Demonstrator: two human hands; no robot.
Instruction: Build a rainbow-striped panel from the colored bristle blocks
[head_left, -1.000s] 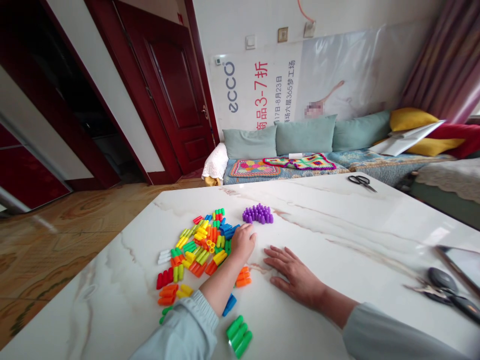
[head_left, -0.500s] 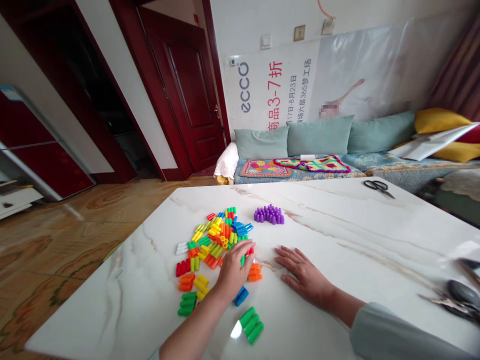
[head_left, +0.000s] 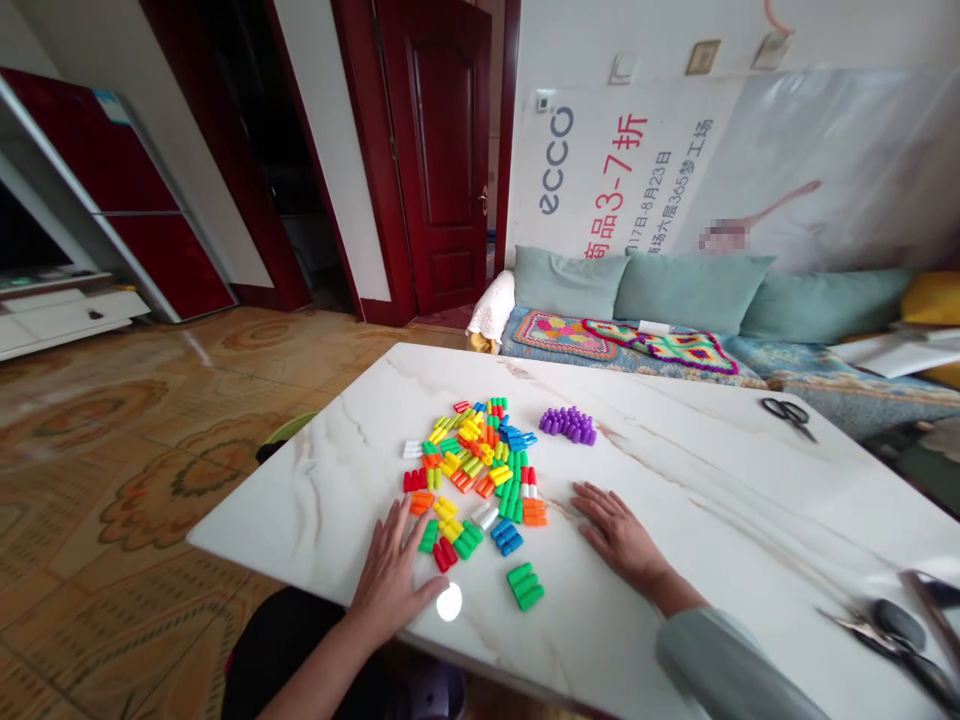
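Note:
My left hand [head_left: 394, 570] is at the near left edge of the pile, fingers spread, holding nothing. Its fingertips reach an orange group of small rounded plastic pieces [head_left: 421, 503]; I cannot tell whether they touch. Beside the thumb lie red pieces [head_left: 445, 554] and green pieces [head_left: 469, 540]. My right hand [head_left: 619, 535] rests flat on the marble-patterned table [head_left: 675, 600], fingers stretched out, to the right of orange pieces [head_left: 535, 513]. Purple pieces [head_left: 568, 425] stand upright in a cluster behind the pile. Three green pieces [head_left: 525, 586] lie side by side between my hands.
Black-handled scissors [head_left: 787, 415] lie at the far right of the table. Another pair of scissors [head_left: 892, 635] lies at the near right beside dark objects. A sofa with green cushions [head_left: 694, 290] stands behind the table, and a red door [head_left: 442, 160] is further back.
My left hand has drawn back from the pile's right side to its near left edge, and its fingers are spread. The head view has turned left. My right hand still lies flat.

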